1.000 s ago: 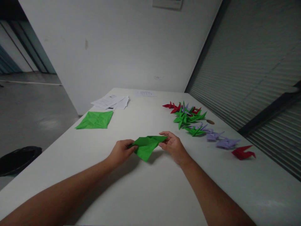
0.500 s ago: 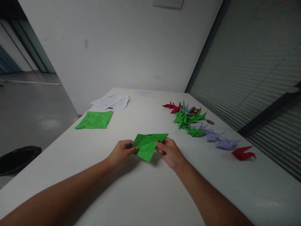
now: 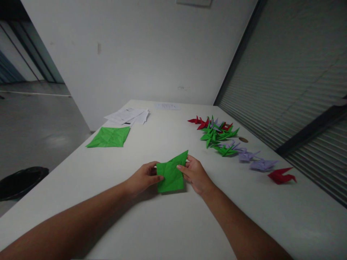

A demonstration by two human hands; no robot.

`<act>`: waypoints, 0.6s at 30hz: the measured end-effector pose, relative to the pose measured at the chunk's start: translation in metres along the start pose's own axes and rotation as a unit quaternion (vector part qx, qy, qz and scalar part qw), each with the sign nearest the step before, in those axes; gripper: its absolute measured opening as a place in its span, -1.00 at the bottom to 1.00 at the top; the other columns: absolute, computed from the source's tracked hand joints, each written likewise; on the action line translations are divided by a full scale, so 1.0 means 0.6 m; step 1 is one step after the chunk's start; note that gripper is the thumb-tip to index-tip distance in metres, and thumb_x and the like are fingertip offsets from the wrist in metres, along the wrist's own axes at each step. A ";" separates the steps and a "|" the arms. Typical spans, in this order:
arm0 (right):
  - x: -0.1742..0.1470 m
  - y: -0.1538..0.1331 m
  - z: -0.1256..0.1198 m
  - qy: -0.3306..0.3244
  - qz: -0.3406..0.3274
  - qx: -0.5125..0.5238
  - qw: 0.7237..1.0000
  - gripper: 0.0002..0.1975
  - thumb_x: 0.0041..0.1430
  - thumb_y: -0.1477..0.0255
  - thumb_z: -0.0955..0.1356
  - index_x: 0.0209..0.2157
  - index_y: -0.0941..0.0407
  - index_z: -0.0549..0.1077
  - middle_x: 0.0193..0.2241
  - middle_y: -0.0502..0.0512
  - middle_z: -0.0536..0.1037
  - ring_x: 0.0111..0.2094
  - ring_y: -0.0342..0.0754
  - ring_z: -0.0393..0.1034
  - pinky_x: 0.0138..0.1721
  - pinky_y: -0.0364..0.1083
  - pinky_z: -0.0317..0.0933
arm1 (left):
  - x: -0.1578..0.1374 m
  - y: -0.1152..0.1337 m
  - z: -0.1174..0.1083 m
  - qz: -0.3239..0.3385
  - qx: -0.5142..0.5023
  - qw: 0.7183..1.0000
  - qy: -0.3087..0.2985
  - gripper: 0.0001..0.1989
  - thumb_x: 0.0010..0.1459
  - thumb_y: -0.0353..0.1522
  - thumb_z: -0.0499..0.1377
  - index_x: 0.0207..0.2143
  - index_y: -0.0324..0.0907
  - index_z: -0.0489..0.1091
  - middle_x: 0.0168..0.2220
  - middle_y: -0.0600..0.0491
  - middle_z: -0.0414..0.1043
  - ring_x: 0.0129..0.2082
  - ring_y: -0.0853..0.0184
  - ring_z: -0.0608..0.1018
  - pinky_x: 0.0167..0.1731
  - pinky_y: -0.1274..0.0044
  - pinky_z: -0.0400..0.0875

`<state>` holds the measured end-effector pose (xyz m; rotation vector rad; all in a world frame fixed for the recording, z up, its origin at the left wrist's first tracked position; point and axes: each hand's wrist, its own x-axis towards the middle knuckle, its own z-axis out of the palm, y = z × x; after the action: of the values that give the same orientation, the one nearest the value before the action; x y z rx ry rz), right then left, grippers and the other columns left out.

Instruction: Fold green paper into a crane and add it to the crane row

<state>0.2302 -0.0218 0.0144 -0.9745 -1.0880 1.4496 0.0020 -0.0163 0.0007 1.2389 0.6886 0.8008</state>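
Note:
Between my two hands is a folded sheet of green origami paper [image 3: 170, 177], its creased face toward me and one pointed corner sticking up at the upper right. My left hand [image 3: 145, 177] pinches its left edge, thumb in front and fingers behind. On the right side my right hand [image 3: 195, 174] grips the paper, the thumb pressed on its face and the other fingers mostly hidden behind. The paper is held just above the white table [image 3: 151, 227].
Another creased green sheet [image 3: 110, 137] lies at the left, before some printed papers [image 3: 127, 116]. Along the right stand several folded cranes: a green cluster [image 3: 214, 135], a purple crane [image 3: 262, 165], a red crane [image 3: 281, 176]. A brown disc [image 3: 243, 139] lies nearby. A black bin [image 3: 24, 182] is beyond the left edge.
The green paper has turned between my hands: its lower point is now a flat bottom edge, and the right corner has swung upward. My left hand has shifted slightly right and down.

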 end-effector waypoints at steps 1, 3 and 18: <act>0.001 0.003 -0.001 0.006 0.001 -0.018 1.000 -0.48 -0.11 0.28 0.61 -0.15 0.10 0.41 -0.44 -0.02 0.61 -0.54 -0.12 0.48 -0.50 -0.16 0.35 | 0.000 -0.002 -0.003 0.004 0.014 1.000 0.010 -0.61 0.08 -0.30 0.40 -0.07 -0.21 0.42 -0.25 -0.01 0.56 -0.25 0.27 0.59 -0.18 0.41 0.47; 0.004 0.011 -0.006 0.016 0.003 -0.070 0.997 -0.46 -0.11 0.29 0.60 -0.14 0.08 0.37 -0.40 0.02 0.65 -0.44 -0.01 0.57 -0.40 -0.06 0.46 | 0.000 -0.007 -0.009 0.026 0.075 0.997 0.024 -0.59 0.15 -0.32 0.34 0.02 -0.19 0.35 -0.26 -0.01 0.53 -0.29 0.28 0.57 -0.26 0.43 0.47; 0.005 0.014 -0.027 -0.006 -0.158 -0.592 0.790 -0.47 0.03 0.55 0.52 0.08 0.11 0.50 0.05 0.25 0.50 0.05 0.13 0.47 0.11 0.07 0.33 | -0.014 0.019 -0.018 0.132 0.588 0.789 -0.121 -0.09 -0.03 -0.14 0.49 0.30 -0.20 0.22 0.10 -0.28 0.48 0.09 -0.06 0.51 0.10 0.13 0.42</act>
<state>0.2431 -0.0176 0.0022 -1.4922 -2.1204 0.3511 -0.0133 -0.0163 0.0102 2.5748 0.8275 0.3487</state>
